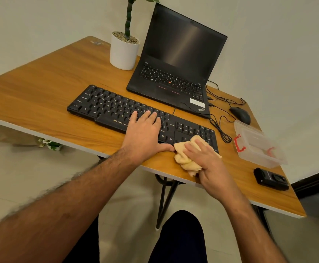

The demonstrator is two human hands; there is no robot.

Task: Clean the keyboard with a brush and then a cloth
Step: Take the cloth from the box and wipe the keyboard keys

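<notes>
Black Zebronics keyboard (117, 111) lying flat on the wooden counter (41, 88), long axis slanting from far left to near right, keys up, cable running off toward the open ThinkPad laptop (175, 73) behind. Left hand (145, 133) flat on the middle keys — fingers straight and spread, thumb stretched along the near edge, gripping nothing. Right hand (208, 160) pressed palm-down on a crumpled beige cloth (185, 158), fingers loosely curled over it, at the keyboard's right end — cloth partly on the number pad, partly on the counter. Both forearms reaching forward from below.
</notes>
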